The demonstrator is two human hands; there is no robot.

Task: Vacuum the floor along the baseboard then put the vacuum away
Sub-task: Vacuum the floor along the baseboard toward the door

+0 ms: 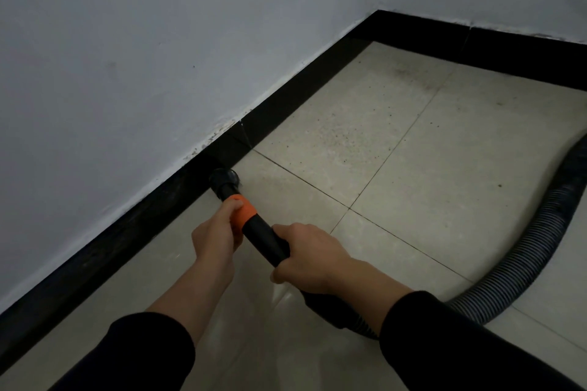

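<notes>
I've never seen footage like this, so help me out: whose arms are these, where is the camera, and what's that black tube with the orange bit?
There is only one picture, taken by a camera worn on a person's head and looking down at their own arms. There is no machine, just two bare hands in dark sleeves. The left hand grips the orange collar of a vacuum wand. The right hand grips the black tube further back. The round nozzle sits at the foot of the black baseboard. A ribbed hose curls away to the right over the pale tiles. Dark specks lie ahead, toward the corner. The vacuum's body is out of view.
</notes>
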